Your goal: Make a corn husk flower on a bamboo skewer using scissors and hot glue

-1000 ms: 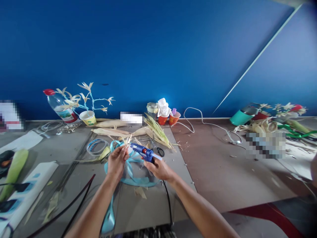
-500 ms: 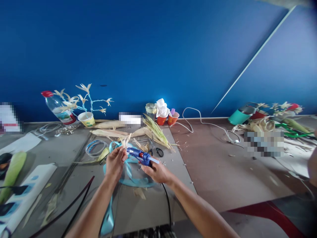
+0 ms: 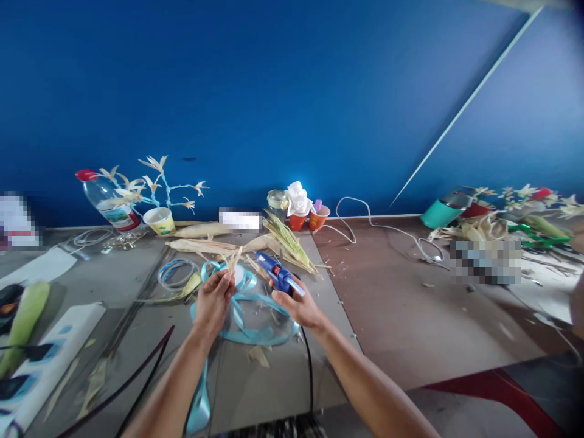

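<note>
Pinched in the fingers of my left hand (image 3: 216, 299) is a small corn husk flower (image 3: 234, 260), its pale strips pointing up. My right hand (image 3: 297, 306) is closed round the handle of a blue glue gun (image 3: 276, 269), with a white glue stick coming out of its back end. The gun's nozzle points up and left, apart from the flower. Between and below both hands lies a loose light-blue ribbon (image 3: 246, 336). Its roll (image 3: 238, 274) sits just behind my left fingers. Dried corn husks (image 3: 203, 244) and a green-yellow husk (image 3: 288, 238) lie beyond the hands.
A yellow cup (image 3: 159, 221) with blue-stemmed husk flowers and a plastic bottle (image 3: 119, 214) stand at back left. Red paper cups (image 3: 319, 218) are at the wall. A power strip (image 3: 55, 356) lies front left, a teal mug (image 3: 444, 211) back right. The gun's black cable (image 3: 308, 365) hangs down.
My right hand has drawn the glue gun to the right and slightly up, away from the husk flower. My left hand stays nearly in place, still pinching the flower.
</note>
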